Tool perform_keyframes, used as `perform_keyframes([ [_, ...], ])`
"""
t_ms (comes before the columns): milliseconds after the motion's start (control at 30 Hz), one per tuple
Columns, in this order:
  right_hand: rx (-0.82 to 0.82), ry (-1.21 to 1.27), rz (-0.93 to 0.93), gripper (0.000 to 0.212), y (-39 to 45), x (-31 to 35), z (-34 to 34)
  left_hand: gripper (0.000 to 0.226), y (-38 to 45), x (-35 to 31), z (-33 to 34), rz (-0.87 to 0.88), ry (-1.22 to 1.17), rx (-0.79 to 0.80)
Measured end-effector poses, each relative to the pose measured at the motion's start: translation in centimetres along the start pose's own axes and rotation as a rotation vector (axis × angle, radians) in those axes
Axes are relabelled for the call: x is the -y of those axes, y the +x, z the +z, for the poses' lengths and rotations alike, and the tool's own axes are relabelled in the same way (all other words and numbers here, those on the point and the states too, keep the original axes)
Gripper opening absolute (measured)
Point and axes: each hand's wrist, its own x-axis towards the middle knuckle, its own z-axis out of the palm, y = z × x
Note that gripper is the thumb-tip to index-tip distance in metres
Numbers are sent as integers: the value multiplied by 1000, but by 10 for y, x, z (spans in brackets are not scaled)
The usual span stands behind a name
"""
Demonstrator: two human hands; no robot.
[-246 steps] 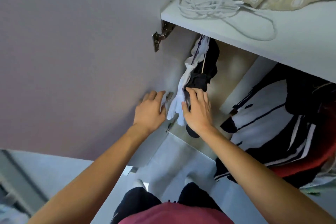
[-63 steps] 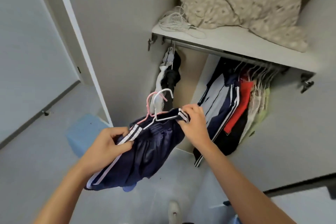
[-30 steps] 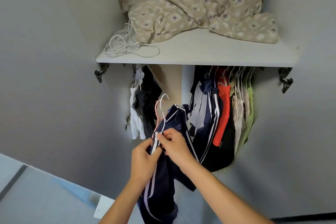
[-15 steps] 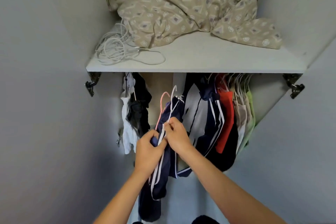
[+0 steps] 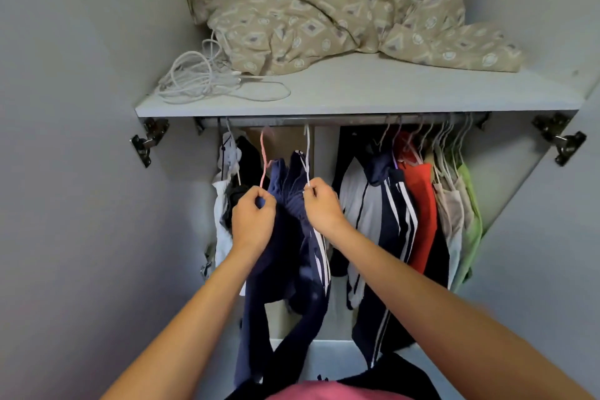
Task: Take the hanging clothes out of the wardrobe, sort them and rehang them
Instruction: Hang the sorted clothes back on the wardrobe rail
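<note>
Plainly unlabelled navy trousers (image 5: 285, 237)

You are reaching both bare arms up and forward, forearms converging toward the middle. Your left hand (image 5: 254, 220) is curling its fingers into a closed grip, thumb pressing against the forefinger. Your right hand (image 5: 320, 206), just to the right and slightly farther, is pinching with thumb and forefinger, its knuckles facing you.
</note>
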Motion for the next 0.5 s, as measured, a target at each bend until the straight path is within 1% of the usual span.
perform_keyframes([
  [100,-18,-5,-41,21,23,-6,-2,13,27,-2,12,7,38,-23],
  [267,-61,5,-35,25,59,-9,-16,16,67,-11,26,16,62,-50],
  [433,-105,9,12,29,101,-4,-33,14,108,-20,41,2,111,-29],
  [500,-108,3,47,32,118,-4,-35,14,125,-20,46,11,176,-39],
])
